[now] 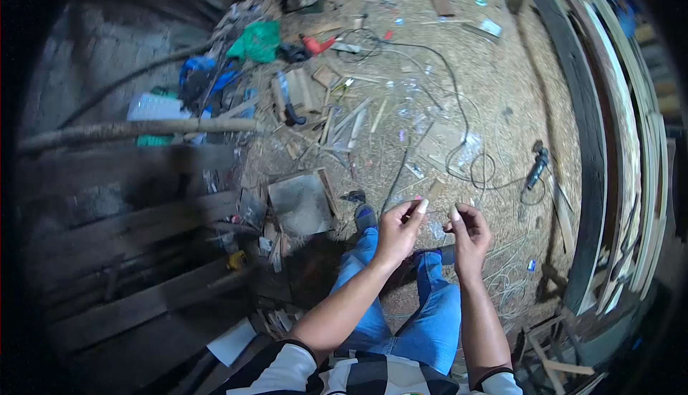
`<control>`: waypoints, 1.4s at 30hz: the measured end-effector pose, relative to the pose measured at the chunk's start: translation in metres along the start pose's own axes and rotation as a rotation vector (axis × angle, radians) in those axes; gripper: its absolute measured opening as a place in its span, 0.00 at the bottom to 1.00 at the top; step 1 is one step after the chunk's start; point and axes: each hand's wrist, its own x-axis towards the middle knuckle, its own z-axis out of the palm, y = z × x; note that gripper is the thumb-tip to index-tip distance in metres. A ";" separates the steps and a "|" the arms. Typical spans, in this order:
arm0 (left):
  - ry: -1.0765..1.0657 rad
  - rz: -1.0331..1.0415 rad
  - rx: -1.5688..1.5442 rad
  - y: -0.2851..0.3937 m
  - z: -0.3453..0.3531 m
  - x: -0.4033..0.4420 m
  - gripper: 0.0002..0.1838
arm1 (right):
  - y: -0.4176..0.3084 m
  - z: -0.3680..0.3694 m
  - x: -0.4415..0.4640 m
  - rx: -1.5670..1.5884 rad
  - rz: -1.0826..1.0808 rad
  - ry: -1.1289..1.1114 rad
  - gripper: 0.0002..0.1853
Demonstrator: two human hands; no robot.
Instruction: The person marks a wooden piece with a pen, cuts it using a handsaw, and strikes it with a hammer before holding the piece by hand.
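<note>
My left hand (400, 232) is raised in front of my legs, thumb and index finger pinched together. Level with it, a short way to the right, my right hand (471, 241) has its thumb pressed to its curled fingers. Whatever sits in either pinch, if anything, is too small or thin to make out. Below the hands are my jeans (438, 305) and dark shoes. Beyond the fingertips, on the floor, lie a flat piece of cardboard (438, 144) and a crumpled clear plastic wrapper (469, 148).
A corded black power tool (536, 169) lies at right, beside long stacked timber (584, 108). Loose cable (459, 87) loops over the sawdust-covered floor. Wood offcuts (351, 126), a red tool (315, 45) and a green bag (256, 41) lie farther off. A pole (143, 131) juts in from the left.
</note>
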 end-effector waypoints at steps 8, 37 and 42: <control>0.277 0.090 -0.104 0.019 -0.209 0.028 0.16 | 0.036 0.216 -0.007 -0.125 0.069 -0.290 0.11; 0.753 -0.036 -0.556 0.154 -0.369 0.236 0.14 | 0.050 0.506 0.213 -0.521 0.099 -0.917 0.13; 0.813 -0.078 -0.575 0.180 -0.385 0.238 0.13 | 0.056 0.547 0.240 -0.423 0.022 -0.897 0.12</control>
